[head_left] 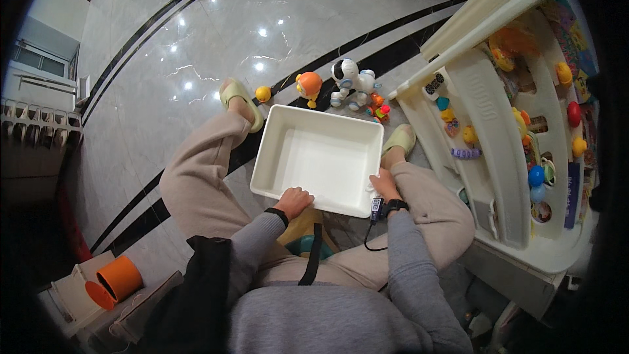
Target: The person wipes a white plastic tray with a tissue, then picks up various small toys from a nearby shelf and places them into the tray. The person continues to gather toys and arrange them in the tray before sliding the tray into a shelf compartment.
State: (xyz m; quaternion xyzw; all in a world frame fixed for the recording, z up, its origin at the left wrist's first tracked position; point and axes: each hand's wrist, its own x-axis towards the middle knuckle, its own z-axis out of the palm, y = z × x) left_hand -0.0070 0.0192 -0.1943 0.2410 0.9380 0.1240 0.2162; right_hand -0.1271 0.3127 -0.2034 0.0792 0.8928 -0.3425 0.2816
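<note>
A white plastic bin (pixel 319 157) with nothing in it sits between my legs, tilted slightly in view. My left hand (pixel 295 201) is curled over its near rim. At the near right corner, my right hand (pixel 385 185) presses a crumpled white cloth or tissue (pixel 372 190) against the wall; its fingers are partly hidden. Beyond the far rim stand a white toy robot dog (pixel 351 83), an orange-and-white toy (pixel 309 85), a small yellow ball-like toy (pixel 263 94) and a small colourful toy (pixel 381 112).
A white toy shelf (pixel 484 103) holding several small toys rises close on my right. An orange canister (pixel 119 278) with its lid open is at lower left. My slippered feet flank the bin on a glossy tile floor (pixel 196 59). A cable (pixel 367 238) hangs from my right wrist.
</note>
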